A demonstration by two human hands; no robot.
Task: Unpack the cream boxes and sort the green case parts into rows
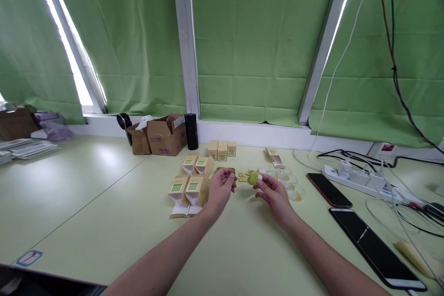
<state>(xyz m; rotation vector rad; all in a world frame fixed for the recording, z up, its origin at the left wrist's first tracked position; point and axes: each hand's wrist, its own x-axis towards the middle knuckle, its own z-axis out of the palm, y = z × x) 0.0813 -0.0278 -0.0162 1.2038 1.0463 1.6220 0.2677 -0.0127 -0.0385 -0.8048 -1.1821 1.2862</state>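
My right hand pinches a small rounded green piece with a white end between thumb and fingers. Just left of it are small cream-yellow bits, some with square openings; whether they are attached cannot be made out. My left hand is closed, thumb against fingertips, facing the right hand; what it pinches is too small or hidden to name. Behind its fingers shows a flat green item. Open cardboard boxes with green labels lie beside my left hand. Clear round plastic pieces with yellow spots lie beyond my right hand.
Several small closed boxes stand at the back, with an open one to their right. A brown carton and black cylinder stand by the wall. Two phones and a cabled power strip occupy the right side.
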